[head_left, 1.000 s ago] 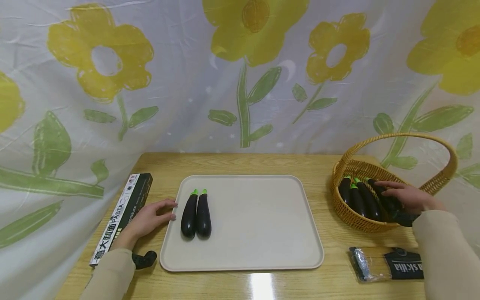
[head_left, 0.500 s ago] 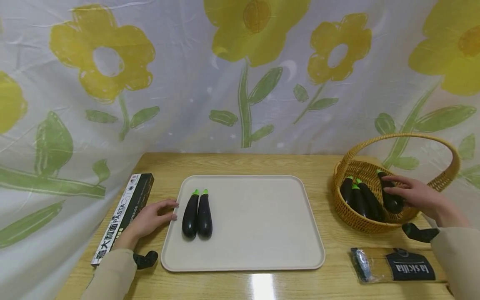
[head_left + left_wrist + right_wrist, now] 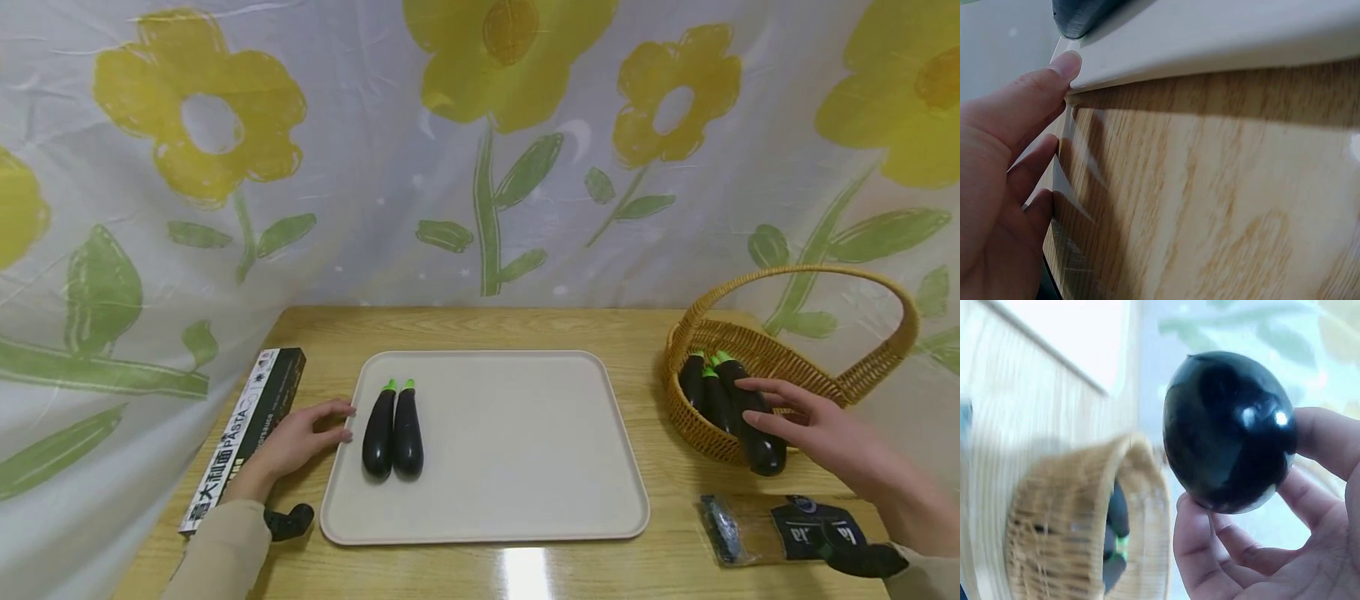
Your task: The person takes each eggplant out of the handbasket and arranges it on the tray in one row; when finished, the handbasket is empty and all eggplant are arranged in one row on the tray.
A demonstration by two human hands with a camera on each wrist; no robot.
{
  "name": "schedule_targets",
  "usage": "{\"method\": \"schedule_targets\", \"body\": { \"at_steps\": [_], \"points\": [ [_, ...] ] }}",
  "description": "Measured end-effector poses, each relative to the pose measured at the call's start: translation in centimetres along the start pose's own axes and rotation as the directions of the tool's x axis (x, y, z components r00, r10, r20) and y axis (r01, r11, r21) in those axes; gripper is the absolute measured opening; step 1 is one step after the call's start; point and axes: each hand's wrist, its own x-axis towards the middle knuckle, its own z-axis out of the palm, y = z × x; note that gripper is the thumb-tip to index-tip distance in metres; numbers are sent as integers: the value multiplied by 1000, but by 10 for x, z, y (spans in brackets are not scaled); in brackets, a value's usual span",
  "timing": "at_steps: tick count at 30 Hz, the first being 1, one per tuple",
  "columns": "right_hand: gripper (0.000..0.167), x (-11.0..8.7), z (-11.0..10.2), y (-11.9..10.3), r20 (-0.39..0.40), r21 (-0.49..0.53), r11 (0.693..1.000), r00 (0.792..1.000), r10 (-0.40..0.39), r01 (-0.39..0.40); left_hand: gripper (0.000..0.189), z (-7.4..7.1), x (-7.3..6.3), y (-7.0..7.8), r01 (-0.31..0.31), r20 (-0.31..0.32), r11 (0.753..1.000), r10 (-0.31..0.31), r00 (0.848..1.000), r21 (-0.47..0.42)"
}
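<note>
My right hand (image 3: pixel 813 425) grips a dark eggplant (image 3: pixel 1229 431) between thumb and fingers, above the front of the wicker basket (image 3: pixel 705 437). In the right wrist view its rounded, glossy end faces the camera. Inside the basket lie more eggplants (image 3: pixel 692 382) with green stems, partly hidden by the held one. My left hand (image 3: pixel 300 433) rests at the left edge of the white tray (image 3: pixel 517 450), fingers relaxed; the left wrist view has the thumb tip right at the rim. Two eggplants (image 3: pixel 378 433) lie side by side at the tray's left, stems pointing away from me.
Beside my left forearm lies a long pasta box (image 3: pixel 243 437). A clear pack of pasta (image 3: pixel 757 527) with a black label lies in front of the basket, partly under the right wrist. The basket's tall handle (image 3: pixel 806 269) arches above it. A flowered cloth (image 3: pixel 360 217) hangs behind the table.
My right hand has lifted an eggplant from the basket's right side and moved it left and toward me, over the front rim. The left hand and tray stay put.
</note>
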Motion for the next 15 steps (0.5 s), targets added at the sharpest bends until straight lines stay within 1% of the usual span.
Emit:
{"method": "schedule_targets", "body": {
  "at_steps": [4,8,10,12,15],
  "points": [
    [54,-4,16,-19,20,34,999,999,-31,31,46,-1,-1,-1,-18,-9,1000,18,1000,0],
    [52,-4,34,-37,63,83,994,995,-76,71,47,-1,-1,-3,-34,-21,999,34,999,-5],
    [51,-2,44,-46,81,95,991,991,-104,96,47,0,-1,-3,-33,-19,999,33,999,-8],
    [51,0,55,-54,101,104,989,988,-114,103,47,0,0,-3,-28,-15,1000,28,1000,-6],
    [50,6,73,-65,144,162,980,980,-135,111,47,1,0,-3,-19,-13,1000,19,1000,-7]
  ]
}}
